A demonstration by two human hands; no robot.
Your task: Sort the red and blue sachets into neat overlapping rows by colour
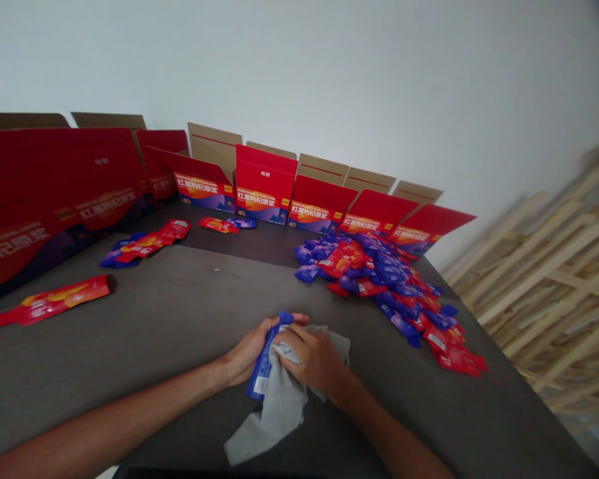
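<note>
On the dark grey tabletop (170, 332), a long red sachet (50, 301) lay well left of the blue sachet (262, 364). The person's left hand (249, 350) gripped that blue sachet, its fingers curled around the upper part. The right hand (312, 359) closed over a grey cloth (284, 399), pressing it against the sachet, so both hands were touching it from either side. Right of the blue sachet lay a heap of red and blue sachets (379, 279), and farther right, leaning wooden slats (544, 279).
</note>
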